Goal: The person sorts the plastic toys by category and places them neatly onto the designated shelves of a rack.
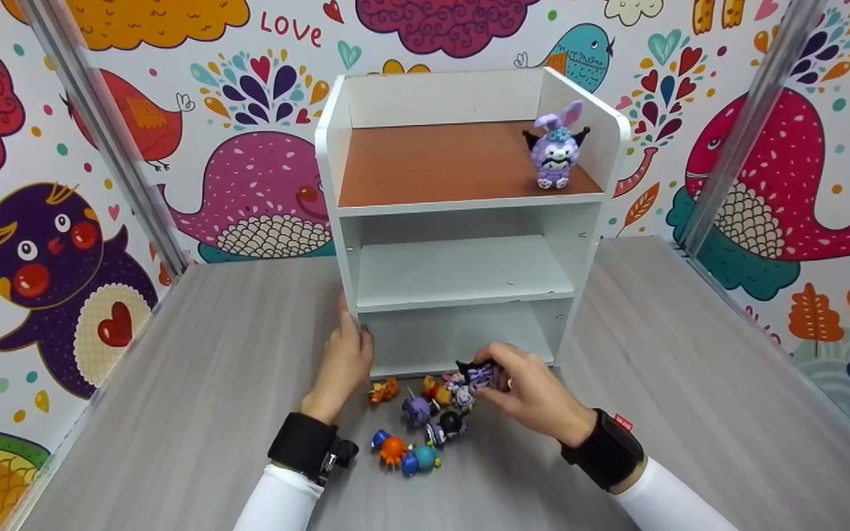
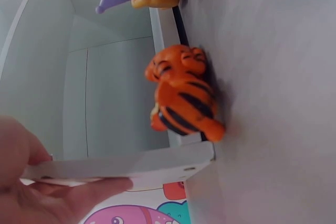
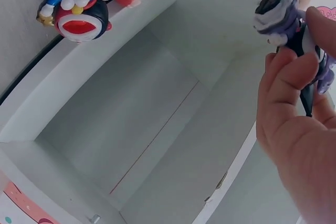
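Observation:
My left hand [image 1: 344,354] grips the left side panel of a small white shelf [image 1: 462,273], thumb inside and fingers outside. With the thumb and fingers of my right hand [image 1: 532,383] I pinch a purple-and-black figurine [image 1: 478,374], held up in front of the bottom compartment. Below it on the table lie several small figurines, among them a yellow bear [image 1: 434,391], a purple one [image 1: 417,408] and a black-headed one [image 1: 451,422]. An orange tiger figurine [image 2: 184,95] with black stripes sits by the shelf's base, close to my left hand.
On the shelf's brown top stands a purple eared figurine [image 1: 556,151], at the right. Nearer me are an orange figurine [image 1: 392,450] and a teal one [image 1: 425,457]. A blue figurine with a red mouth [image 3: 79,9] shows in the right wrist view. Patterned walls [image 1: 263,192] surround the table.

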Motion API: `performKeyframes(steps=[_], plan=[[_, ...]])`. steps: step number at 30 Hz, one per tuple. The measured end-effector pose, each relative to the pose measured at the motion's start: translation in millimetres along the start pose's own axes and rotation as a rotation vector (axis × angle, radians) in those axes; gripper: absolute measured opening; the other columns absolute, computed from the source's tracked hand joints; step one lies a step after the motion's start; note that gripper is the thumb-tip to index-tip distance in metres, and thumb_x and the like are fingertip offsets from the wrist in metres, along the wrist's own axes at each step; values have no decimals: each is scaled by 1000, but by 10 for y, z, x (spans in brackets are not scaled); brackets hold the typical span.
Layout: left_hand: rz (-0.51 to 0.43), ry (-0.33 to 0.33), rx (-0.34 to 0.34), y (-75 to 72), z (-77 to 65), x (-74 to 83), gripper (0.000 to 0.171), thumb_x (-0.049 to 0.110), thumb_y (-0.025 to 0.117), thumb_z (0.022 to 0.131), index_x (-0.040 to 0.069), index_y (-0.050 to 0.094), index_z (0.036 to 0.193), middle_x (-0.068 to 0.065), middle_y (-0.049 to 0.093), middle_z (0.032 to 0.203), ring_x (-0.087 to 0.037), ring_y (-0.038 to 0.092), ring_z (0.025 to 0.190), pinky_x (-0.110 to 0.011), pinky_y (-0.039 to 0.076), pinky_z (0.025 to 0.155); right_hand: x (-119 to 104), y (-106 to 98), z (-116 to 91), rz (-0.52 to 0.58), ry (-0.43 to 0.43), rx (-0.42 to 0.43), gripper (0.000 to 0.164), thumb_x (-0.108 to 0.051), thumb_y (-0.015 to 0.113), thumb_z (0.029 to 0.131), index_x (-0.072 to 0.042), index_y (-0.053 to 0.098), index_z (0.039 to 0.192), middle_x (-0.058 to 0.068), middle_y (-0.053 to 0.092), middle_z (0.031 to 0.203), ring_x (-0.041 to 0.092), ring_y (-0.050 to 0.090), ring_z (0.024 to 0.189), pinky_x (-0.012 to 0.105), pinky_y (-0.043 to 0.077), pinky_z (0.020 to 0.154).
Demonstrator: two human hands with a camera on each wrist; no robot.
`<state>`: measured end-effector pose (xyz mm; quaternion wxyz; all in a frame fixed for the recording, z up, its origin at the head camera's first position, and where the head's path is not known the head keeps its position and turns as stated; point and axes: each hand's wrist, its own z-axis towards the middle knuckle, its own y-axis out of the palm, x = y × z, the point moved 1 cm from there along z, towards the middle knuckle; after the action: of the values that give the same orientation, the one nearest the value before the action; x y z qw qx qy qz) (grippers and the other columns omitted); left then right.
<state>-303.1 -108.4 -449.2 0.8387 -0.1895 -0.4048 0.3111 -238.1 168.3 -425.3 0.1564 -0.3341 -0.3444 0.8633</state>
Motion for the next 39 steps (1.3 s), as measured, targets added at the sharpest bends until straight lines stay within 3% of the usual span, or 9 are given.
performKeyframes(steps=[11,21,30,39], plan=[[-14,-16,-2,-22,1,-1,66,-7,51,93,-12,17,150,-41,65,98,-47,68,74,-54,52,62,-33,-52,34,-1,14,19,34,-1,77,84,-8,63,115,3,68,106,9,61,84,25,53,70],[-37,-45,-16,-29,15,11,67,-5,49,95,-10,15,152,-43,62,113,-49,69,83,-55,54,68,-141,-380,210,20,-57,199,39,5,79,78,-1,64,113,7,65,103,9,60,77,25,55,70],[-42,-47,-36,3,24,19,67,-5,48,96,-10,14,153,-43,61,117,-46,69,80,-52,54,65,-448,-893,603,103,-142,307,41,13,74,79,5,64,118,16,67,107,6,62,91,15,53,79],[-39,-28,-23,8,12,11,66,-9,47,94,-13,14,151,-45,58,121,-48,69,85,-53,54,66,-671,-1258,1062,-27,-46,390,40,7,71,86,5,62,125,17,67,118,15,62,94,13,50,83]])
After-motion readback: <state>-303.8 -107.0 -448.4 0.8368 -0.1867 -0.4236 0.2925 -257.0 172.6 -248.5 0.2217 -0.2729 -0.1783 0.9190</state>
